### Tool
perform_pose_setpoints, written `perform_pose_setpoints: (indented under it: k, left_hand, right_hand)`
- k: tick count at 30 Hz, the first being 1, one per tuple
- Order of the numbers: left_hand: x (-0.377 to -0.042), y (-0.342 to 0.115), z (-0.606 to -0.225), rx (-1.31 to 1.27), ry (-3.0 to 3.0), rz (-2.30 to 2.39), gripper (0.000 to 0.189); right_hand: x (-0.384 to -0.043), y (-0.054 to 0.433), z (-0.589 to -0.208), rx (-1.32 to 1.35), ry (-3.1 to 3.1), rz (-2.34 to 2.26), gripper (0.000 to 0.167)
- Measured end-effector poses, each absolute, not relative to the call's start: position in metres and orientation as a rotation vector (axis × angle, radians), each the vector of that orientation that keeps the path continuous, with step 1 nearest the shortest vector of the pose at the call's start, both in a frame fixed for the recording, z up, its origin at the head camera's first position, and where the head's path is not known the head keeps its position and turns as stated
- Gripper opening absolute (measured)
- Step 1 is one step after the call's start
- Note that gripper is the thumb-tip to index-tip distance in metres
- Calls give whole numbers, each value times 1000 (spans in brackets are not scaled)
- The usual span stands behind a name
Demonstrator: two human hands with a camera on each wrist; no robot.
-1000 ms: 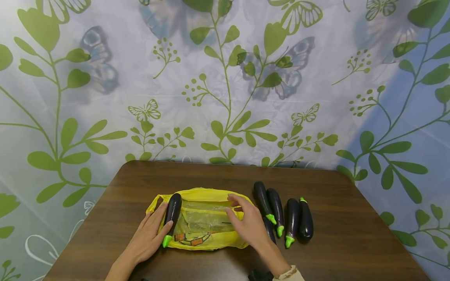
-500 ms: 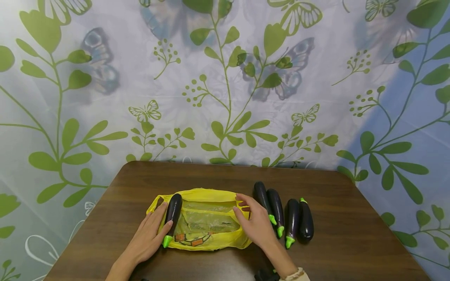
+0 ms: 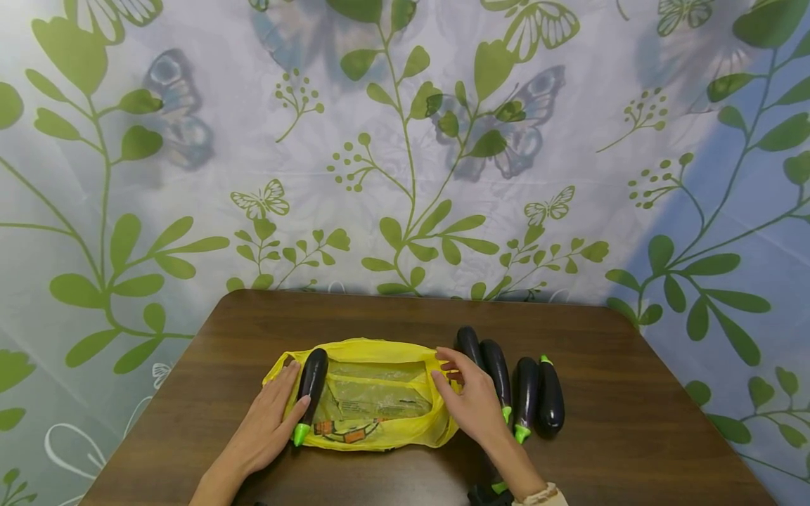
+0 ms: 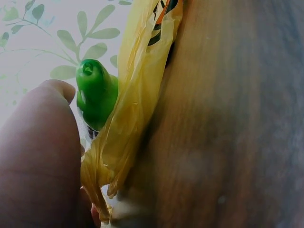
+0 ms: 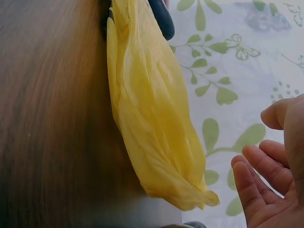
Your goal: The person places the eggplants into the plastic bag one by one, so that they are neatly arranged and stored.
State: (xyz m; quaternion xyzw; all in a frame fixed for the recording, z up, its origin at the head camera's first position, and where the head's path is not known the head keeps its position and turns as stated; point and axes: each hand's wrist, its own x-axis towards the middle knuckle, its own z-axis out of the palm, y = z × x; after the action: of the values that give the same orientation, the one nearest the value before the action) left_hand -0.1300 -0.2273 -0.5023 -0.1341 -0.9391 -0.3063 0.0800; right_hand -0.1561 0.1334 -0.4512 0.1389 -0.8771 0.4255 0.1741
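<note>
Right hand (image 3: 471,397) now further right, at right edge of yellow bag (image 3: 380,349), fingers loosely bent, gripping nothing. Bag mouth spread slightly wider: likely better access inside. Left hand (image 3: 266,430) staying put, fingers straight along bag's left end, thumb touching eggplant (image 3: 312,386). Eggplant glossy, near-black, lying across bag's left end, bright green stem toward person. Beyond right hand, loose eggplants (image 3: 526,393); patterned cloth (image 3: 405,211) behind.
</note>
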Motion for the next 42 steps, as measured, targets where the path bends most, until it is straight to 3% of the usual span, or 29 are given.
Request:
perform_pose_setpoints:
  k: [42]
  left_hand:
    - [-137,-254,-505,-521,-2742,-977,57]
  right_hand:
    - [-161,178,-457,270,-2504,1130,37]
